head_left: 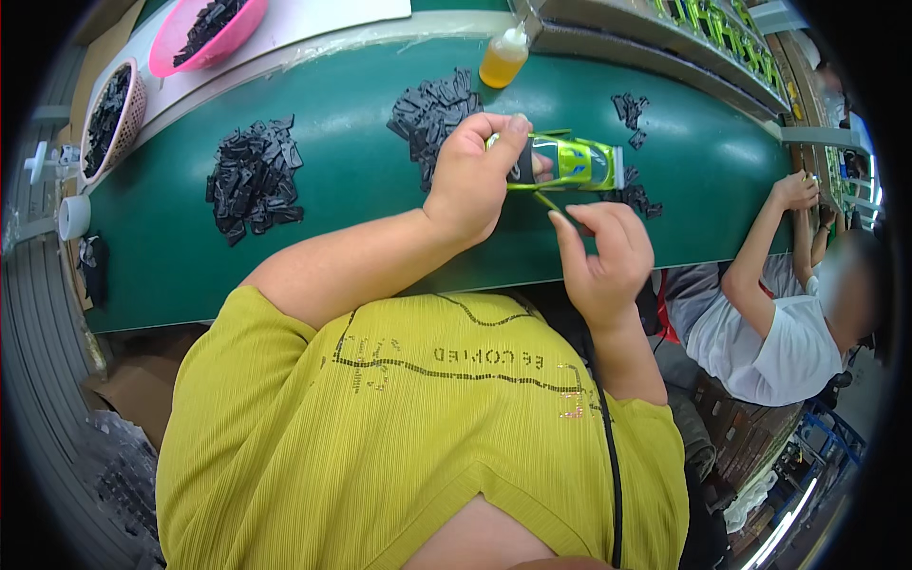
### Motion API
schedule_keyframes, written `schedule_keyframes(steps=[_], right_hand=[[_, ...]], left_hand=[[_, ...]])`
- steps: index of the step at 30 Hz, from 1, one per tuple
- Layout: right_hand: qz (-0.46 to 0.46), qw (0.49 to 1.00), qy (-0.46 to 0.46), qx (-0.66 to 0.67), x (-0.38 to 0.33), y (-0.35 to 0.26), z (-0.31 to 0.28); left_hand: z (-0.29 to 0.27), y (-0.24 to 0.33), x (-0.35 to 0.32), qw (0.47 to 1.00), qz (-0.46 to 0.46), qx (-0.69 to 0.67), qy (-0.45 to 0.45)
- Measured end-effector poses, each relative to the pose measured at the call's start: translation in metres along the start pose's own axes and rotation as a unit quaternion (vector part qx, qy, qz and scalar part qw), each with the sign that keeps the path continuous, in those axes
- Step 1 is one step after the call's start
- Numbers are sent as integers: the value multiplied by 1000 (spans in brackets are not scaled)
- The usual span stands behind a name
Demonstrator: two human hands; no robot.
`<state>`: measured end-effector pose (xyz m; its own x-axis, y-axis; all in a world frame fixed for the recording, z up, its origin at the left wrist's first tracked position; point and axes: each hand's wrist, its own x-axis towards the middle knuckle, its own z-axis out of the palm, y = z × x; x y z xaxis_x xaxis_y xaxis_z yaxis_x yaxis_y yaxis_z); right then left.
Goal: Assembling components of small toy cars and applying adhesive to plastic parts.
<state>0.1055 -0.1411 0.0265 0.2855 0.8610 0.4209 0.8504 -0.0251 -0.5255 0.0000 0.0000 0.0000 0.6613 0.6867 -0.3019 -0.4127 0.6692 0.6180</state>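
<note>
A bright green toy car body (597,163) with a dark front part lies in my left hand (472,180), which is closed around its left end, thumb on top. Narrow green door pieces stick out from both its long sides. My right hand (610,255) is on the near side, thumb and forefinger pinching the tip of the near door (547,201). Beyond my left hand is a heap of small black plastic parts (432,112). Smaller clusters of black parts lie past the car's right end, one of them (642,199) partly hidden by the car.
Another heap of black parts (255,180) lies on the green table (347,142) to the left. A pink basin (157,43), a pink basket (136,104) and a tape roll (74,218) stand at the left. Far side: bottle of yellow liquid (503,62), tray rack (655,52). A co-worker (779,332) sits right.
</note>
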Motion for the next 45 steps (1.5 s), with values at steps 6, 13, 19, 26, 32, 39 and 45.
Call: schedule_keyframes(steps=[6,13,19,26,32,39,45], right_hand=[[-80,985,-118,-100,43,-16,-21],[-87,986,-132,-50,42,-12,-26],[163,946,-202,192,44,15,-50],[232,885,-135,380,68,23,-77],[22,996,70,49,172,22,-78],[-89,952,41,-291,249,48,8],[-52,963,-68,-257,255,42,31]], left_hand=[[3,1,-12,978,74,179,-82],[-4,0,-13,920,152,342,-117],[1,11,-13,973,58,198,-108],[4,7,-9,903,320,256,-128],[-5,20,-5,728,446,505,-129],[-4,18,-2,733,427,510,-138],[-4,20,0,749,407,498,-159]])
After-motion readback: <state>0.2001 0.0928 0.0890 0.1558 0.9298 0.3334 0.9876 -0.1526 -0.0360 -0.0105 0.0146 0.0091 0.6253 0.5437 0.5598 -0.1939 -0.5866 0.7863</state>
